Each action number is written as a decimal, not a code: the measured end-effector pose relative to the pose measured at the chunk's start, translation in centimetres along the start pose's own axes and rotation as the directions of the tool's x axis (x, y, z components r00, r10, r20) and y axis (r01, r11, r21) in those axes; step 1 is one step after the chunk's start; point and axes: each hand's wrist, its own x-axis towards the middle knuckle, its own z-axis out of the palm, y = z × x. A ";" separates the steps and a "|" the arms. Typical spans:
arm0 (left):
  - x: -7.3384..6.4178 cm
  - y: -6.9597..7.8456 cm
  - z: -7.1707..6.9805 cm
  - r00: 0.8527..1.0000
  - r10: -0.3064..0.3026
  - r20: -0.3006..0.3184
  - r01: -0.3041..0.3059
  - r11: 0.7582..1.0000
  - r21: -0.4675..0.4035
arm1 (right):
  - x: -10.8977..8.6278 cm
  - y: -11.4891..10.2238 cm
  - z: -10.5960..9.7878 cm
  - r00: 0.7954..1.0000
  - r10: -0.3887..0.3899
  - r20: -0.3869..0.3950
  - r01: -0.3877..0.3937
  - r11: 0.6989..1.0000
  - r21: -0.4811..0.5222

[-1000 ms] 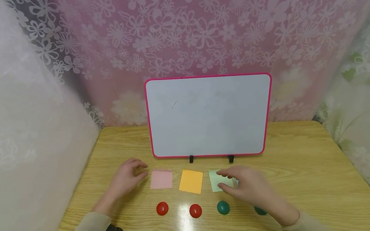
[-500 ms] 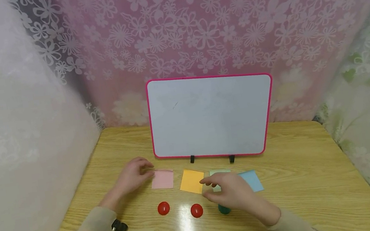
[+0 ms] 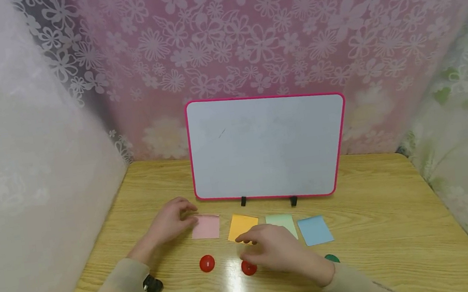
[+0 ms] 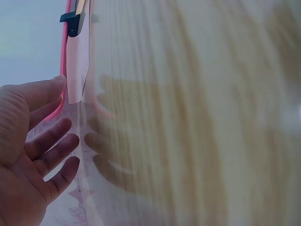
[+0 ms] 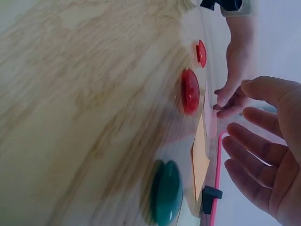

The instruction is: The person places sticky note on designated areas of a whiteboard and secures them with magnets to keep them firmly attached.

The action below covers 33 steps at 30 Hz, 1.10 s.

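My left hand [image 3: 172, 221] hovers by the left edge of the pink sticky note [image 3: 207, 227], fingers loosely bent and holding nothing; whether a fingertip touches the paper I cannot tell. Over the orange sticky note [image 3: 243, 222] and the nearer red magnet [image 3: 249, 270] is my right hand [image 3: 275, 248]. Its fingers are spread and relaxed in the right wrist view, with nothing between them. A second red magnet [image 3: 206, 263] lies in front of the pink note. One green magnet [image 5: 170, 193] shows in the right wrist view; in the head view my right hand hides it.
A light green sticky note [image 3: 286, 220] and a blue one [image 3: 315, 231] continue the row rightward. Another green magnet [image 3: 332, 258] peeks out beyond my right forearm. Behind stands a pink-framed whiteboard [image 3: 267, 147] on black feet [image 3: 294, 201]. Curtains surround the wooden table [image 3: 381, 206].
My right hand has moved left from the light green note to above the orange note and a red magnet, uncovering the blue note. My left hand has edged slightly right toward the pink note.
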 end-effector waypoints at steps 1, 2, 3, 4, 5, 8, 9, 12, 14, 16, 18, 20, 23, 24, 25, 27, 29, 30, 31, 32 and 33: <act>0.0 0.0 0.0 1.000 -0.001 0.001 0.001 1.000 -0.001 | 0.2 -0.1 0.1 1.000 -0.004 0.007 0.004 1.000 -0.006; 0.0 0.0 -0.1 1.000 0.003 0.002 -0.003 1.000 0.001 | 0.3 -0.3 0.3 1.000 -0.006 0.016 0.006 1.000 -0.013; 0.0 0.0 -0.1 1.000 0.001 0.003 -0.001 1.000 0.001 | 0.5 -0.5 0.4 1.000 -0.011 0.026 0.011 1.000 -0.018; 0.0 0.0 -0.1 1.000 -0.001 0.004 0.001 1.000 0.003 | 0.6 -0.7 0.6 0.999 -0.015 0.035 0.016 0.999 -0.028; 0.0 0.0 -0.1 1.000 -0.002 0.005 0.002 1.000 0.007 | 0.8 -0.8 0.7 0.999 -0.019 0.045 0.021 0.999 -0.041; 0.0 -0.2 0.0 1.000 -0.008 0.010 0.008 1.000 0.026 | 1.3 -1.3 1.3 0.997 -0.032 0.067 0.038 0.996 -0.086; 0.0 -0.3 0.1 1.000 -0.009 0.013 0.009 0.999 0.031 | 1.5 -1.4 1.5 0.997 -0.039 0.072 0.046 0.994 -0.101; 0.0 -0.5 0.2 1.000 -0.013 0.017 0.012 0.999 0.040 | 2.0 -1.9 2.1 0.995 -0.051 0.082 0.062 0.987 -0.146; 0.0 -0.5 0.2 1.000 -0.012 0.015 0.011 0.999 0.043 | 2.3 -2.3 2.3 0.994 -0.057 0.091 0.071 0.984 -0.165; 0.1 -0.5 0.2 1.000 -0.013 0.013 0.013 0.999 0.047 | 2.6 -2.7 2.4 0.994 -0.049 0.102 0.067 0.981 -0.180; 0.1 -0.5 0.2 1.000 -0.011 0.012 0.010 0.999 0.051 | 2.9 -3.0 2.6 0.992 -0.045 0.117 0.066 0.980 -0.188; 0.1 -0.4 0.1 1.000 -0.010 0.013 0.010 0.998 0.056 | 3.2 -3.3 2.7 0.991 -0.039 0.128 0.064 0.979 -0.194; 0.1 -0.2 0.1 1.000 -0.015 0.020 0.014 0.999 0.052 | 3.6 -3.5 2.9 0.989 -0.051 0.135 0.079 0.975 -0.207; 0.2 -0.2 0.1 1.000 -0.017 0.022 0.016 0.998 0.053 | 3.7 -3.6 3.0 0.989 -0.056 0.136 0.084 0.974 -0.211; 0.2 -0.1 0.1 1.000 -0.018 0.024 0.017 0.998 0.054 | 3.8 -3.6 3.1 0.989 -0.060 0.137 0.089 0.972 -0.217; 0.2 -0.1 0.1 0.999 -0.019 0.027 0.017 0.999 0.052 | 4.0 -3.5 3.4 0.988 -0.068 0.135 0.098 0.969 -0.226; 0.3 -0.1 0.2 0.999 -0.016 0.029 0.015 0.999 0.049 | 4.2 -3.4 3.7 0.989 -0.068 0.132 0.097 0.968 -0.230; 0.4 -0.1 0.2 1.000 -0.014 0.028 0.013 0.999 0.051 | 4.3 -3.3 3.8 0.989 -0.066 0.131 0.095 0.969 -0.229; 0.4 -0.2 0.2 1.000 -0.012 0.027 0.010 0.999 0.050 | 4.4 -3.3 3.8 0.990 -0.064 0.128 0.092 0.969 -0.229; 0.5 -0.2 0.1 1.000 -0.009 0.027 0.008 0.999 0.048 | 4.5 -3.4 3.8 0.990 -0.061 0.126 0.088 0.970 -0.225; 0.6 -0.2 0.1 1.000 -0.006 0.027 0.005 0.999 0.049 | 4.6 -3.4 3.8 0.991 -0.057 0.124 0.084 0.972 -0.221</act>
